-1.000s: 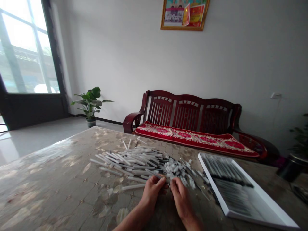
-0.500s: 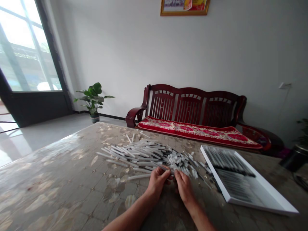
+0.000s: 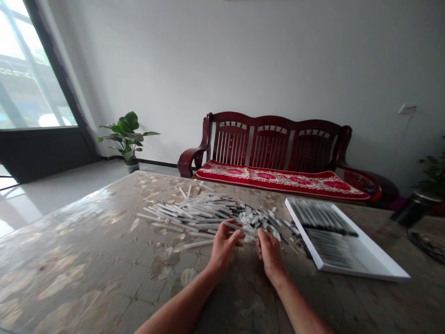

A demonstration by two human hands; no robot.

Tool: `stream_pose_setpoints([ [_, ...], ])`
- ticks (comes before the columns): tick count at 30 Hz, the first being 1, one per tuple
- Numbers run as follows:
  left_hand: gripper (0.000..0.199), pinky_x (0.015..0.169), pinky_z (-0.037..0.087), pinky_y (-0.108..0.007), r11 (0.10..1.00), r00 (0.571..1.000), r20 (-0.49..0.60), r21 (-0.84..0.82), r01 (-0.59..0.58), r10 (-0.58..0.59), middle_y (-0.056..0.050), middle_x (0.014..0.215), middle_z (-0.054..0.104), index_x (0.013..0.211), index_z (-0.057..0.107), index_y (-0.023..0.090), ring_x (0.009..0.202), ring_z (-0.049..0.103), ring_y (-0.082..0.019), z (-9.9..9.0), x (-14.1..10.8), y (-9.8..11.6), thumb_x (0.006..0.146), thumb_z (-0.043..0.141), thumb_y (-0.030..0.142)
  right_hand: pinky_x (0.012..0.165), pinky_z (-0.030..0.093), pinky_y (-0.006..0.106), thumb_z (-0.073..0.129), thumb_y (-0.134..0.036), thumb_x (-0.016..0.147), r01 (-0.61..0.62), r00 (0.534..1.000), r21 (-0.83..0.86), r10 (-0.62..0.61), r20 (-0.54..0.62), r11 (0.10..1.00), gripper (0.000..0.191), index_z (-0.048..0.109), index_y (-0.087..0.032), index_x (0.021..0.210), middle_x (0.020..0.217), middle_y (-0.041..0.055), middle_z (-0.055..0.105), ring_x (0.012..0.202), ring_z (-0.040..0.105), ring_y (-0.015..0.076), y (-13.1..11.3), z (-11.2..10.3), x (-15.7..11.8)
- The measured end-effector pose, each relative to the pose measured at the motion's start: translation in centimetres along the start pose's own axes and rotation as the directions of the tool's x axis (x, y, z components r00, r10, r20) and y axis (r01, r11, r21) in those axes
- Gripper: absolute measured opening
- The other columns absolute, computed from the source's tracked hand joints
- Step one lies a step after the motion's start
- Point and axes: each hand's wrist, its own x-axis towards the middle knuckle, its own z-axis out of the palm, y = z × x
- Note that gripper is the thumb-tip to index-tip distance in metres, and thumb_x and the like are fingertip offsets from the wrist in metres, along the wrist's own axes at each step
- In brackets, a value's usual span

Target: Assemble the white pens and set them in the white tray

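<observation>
Head-worn view, forward and down

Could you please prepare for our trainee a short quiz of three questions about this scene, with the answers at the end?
1. True or false: in the picture, the white tray lies to the right of the loose pile of sticks.

2. Multiple choice: what lies on the seat of the dark red bench?
A) a plain blue blanket
B) a red patterned cloth
C) a stack of books

3. Short answer: which of the person's hands is nearer to the white tray?

Key:
1. True.
2. B.
3. The right hand.
</observation>
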Motion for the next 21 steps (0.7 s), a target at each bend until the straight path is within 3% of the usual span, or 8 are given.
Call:
stream_pose_setpoints([
  [3,0.047,0.076,0.057,-0.034,0.939,0.962,-0.126,0.277,-0.201,0.243,-0.01,0.121,0.065,0.123,0.057,0.024,0.094,0.068,-0.021,-0.8,0.4,0.4,0.078,0.07,0.031,0.037,0.023,0.028,0.051,-0.064,0.079,0.082,0.988,-0.06,-0.089,-0.13,0.995,0.051,0.036,-0.027,0.047,0.036,-0.0066,0.032,0.036,0.029,0.0118,0.7,-1.1,1.0],
  [6,0.033,0.094,0.051,-0.041,0.679,0.89,0.109,0.607,-0.412,0.443,-0.007,0.121,0.067,0.113,0.068,0.029,0.112,0.062,-0.025,-1.3,0.2,0.9,0.081,0.069,0.021,0.042,0.027,0.028,0.052,-0.063,0.079,0.167,0.969,-0.12,-0.186,-0.165,0.979,0.052,0.034,-0.027,0.046,0.039,-0.0061,0.033,0.041,0.032,0.0119,0.9,-1.5,1.2],
  [9,0.021,0.092,0.049,-0.039,0.409,0.819,0.38,0.726,-0.552,0.43,-0.005,0.1,0.074,0.1,0.075,0.029,0.1,0.065,-0.024,-1.2,-0.4,1.5,0.083,0.068,0.02,0.044,0.029,0.027,0.051,-0.063,0.08,0.203,0.97,-0.107,-0.215,-0.117,0.973,0.052,0.035,-0.026,0.047,0.041,-0.0058,0.034,0.042,0.034,0.0118,0.6,-1.1,0.5],
  [12,0.014,0.084,0.049,-0.036,0.329,0.812,0.432,0.759,-0.562,0.391,-0.004,0.085,0.074,0.094,0.075,0.027,0.085,0.065,-0.022,-1.1,-0.7,2.0,0.085,0.067,0.022,0.042,0.03,0.026,0.047,-0.067,0.083,0.127,0.99,-0.036,-0.129,-0.051,0.991,0.052,0.041,-0.025,0.052,0.043,-0.0054,0.039,0.04,0.036,0.0122,0.1,-1.0,0.1],
  [14,0.011,0.083,0.047,-0.035,0.414,0.848,0.356,0.755,-0.508,0.393,-0.004,0.084,0.074,0.09,0.075,0.028,0.085,0.064,-0.022,-1.0,-0.7,2.1,0.084,0.068,0.023,0.043,0.033,0.026,0.042,-0.068,0.086,0.094,0.995,-0.06,-0.095,-0.017,0.994,0.052,0.051,-0.024,0.061,0.049,-0.0033,0.048,0.043,0.043,0.0139,-0.4,-1.6,0.3],
  [16,0.007,0.082,0.047,-0.033,0.606,0.903,0.184,0.688,-0.4,0.387,-0.004,0.084,0.074,0.085,0.074,0.027,0.084,0.064,-0.023,-1.0,-0.4,2.0,0.081,0.069,0.023,0.049,0.038,0.027,0.044,-0.063,0.087,0.158,0.987,-0.227,-0.159,0.014,0.961,0.045,0.06,-0.023,0.072,0.059,-0.0005,0.059,0.052,0.053,0.0168,-1.0,-2.7,0.7],
  [19,0.006,0.071,0.047,-0.028,0.891,0.964,-0.051,0.397,-0.219,0.26,-0.002,0.074,0.07,0.079,0.07,0.024,0.074,0.062,-0.02,-0.7,0.2,1.5,0.079,0.07,0.03,0.063,0.043,0.029,0.061,-0.041,0.081,0.293,0.953,-0.578,-0.281,0.113,0.761,0.017,0.066,-0.025,0.082,0.076,0.0022,0.07,0.071,0.063,0.0213,-1.6,-4.4,1.1],
  [21,0.018,0.06,0.045,-0.025,0.979,0.988,-0.086,0.169,-0.116,0.132,0.0,0.067,0.065,0.078,0.065,0.022,0.063,0.059,-0.016,-0.4,0.4,1.3,0.077,0.072,0.038,0.068,0.044,0.03,0.065,-0.028,0.076,0.329,0.94,-0.713,-0.289,0.182,0.619,0.01,0.068,-0.026,0.086,0.088,0.0033,0.072,0.079,0.066,0.0227,-1.3,-5.0,1.1],
])
